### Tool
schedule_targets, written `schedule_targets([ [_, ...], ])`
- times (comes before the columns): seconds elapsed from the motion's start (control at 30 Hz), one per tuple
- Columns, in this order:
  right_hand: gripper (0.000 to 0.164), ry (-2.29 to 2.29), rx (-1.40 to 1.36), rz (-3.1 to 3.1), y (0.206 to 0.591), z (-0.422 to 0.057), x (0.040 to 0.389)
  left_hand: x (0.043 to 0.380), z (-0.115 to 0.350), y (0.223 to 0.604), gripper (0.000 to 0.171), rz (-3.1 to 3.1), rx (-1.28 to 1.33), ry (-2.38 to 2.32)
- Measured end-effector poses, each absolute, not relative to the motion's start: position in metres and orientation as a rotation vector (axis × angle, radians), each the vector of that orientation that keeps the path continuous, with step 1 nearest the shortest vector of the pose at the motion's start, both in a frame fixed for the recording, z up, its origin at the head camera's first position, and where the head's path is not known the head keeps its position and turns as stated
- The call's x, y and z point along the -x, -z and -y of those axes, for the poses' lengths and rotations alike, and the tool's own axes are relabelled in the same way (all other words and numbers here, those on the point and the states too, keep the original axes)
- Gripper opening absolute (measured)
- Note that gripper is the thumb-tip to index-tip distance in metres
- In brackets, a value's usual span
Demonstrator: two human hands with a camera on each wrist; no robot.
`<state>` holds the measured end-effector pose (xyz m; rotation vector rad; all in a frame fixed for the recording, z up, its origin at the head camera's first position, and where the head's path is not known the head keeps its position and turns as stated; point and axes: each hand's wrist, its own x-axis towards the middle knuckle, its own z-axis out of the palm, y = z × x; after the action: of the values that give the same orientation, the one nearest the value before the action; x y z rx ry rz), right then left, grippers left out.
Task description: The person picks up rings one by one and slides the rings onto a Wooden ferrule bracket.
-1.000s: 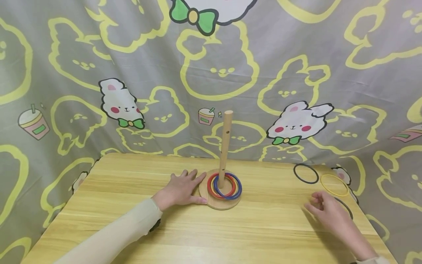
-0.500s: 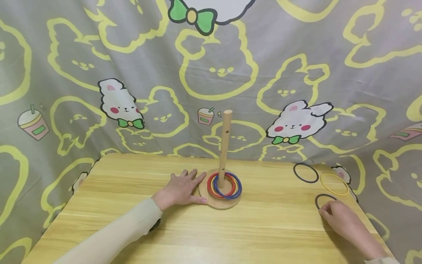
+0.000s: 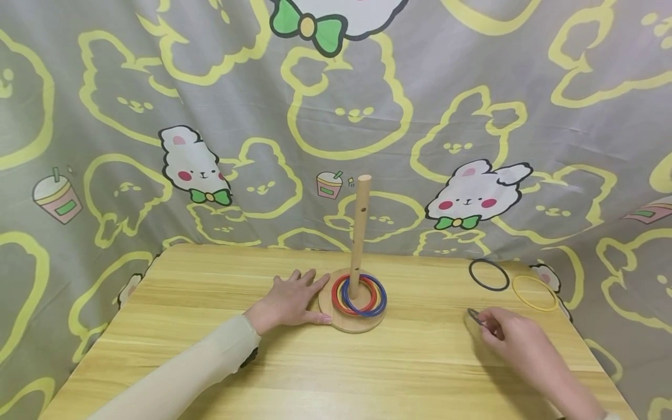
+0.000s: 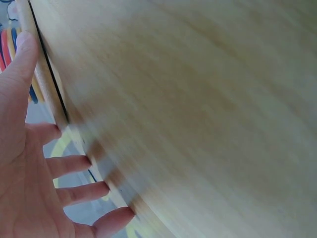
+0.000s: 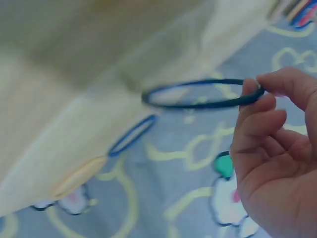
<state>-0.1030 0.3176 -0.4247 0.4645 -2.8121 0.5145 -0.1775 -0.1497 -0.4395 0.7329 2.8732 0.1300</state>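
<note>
A wooden peg (image 3: 359,233) rises from a round wooden base (image 3: 341,322), with red, yellow and blue rings (image 3: 385,300) stacked loosely around its foot. My left hand (image 3: 286,301) lies with spread, straight fingers, thumb and forefinger against the base's left edge. In the left wrist view the left thumb (image 4: 25,57) overlaps the base's rim. My right hand (image 3: 517,338) pinches a dark ring (image 5: 198,105) between thumb and fingers. That ring is held above the table, right of the base; in the head view it shows nearly edge-on, partly hidden by the fingers.
Another dark ring (image 3: 489,275) lies at the table's back right, with a yellow ring (image 3: 535,293) beside it near the right edge. The wooden tabletop (image 3: 210,286) meets a grey patterned curtain (image 3: 252,105) behind it.
My right hand has taken hold of the dark ring nearest the front, lifted it and moved left with it. The left hand and the base have stayed in place.
</note>
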Motion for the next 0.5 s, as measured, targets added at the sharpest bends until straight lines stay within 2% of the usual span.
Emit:
schedule_targets([
  [0.23,0.023,-0.575,-0.65,2.634,0.4,-0.281,0.094,0.177,0.15,0.44,0.103,-2.871,-0.731,-0.137],
  [0.5,0.031,-0.663,-0.706,2.539,0.368,-0.241,0.085,0.177,0.15,0.44,0.104,-2.864,-0.721,-0.122],
])
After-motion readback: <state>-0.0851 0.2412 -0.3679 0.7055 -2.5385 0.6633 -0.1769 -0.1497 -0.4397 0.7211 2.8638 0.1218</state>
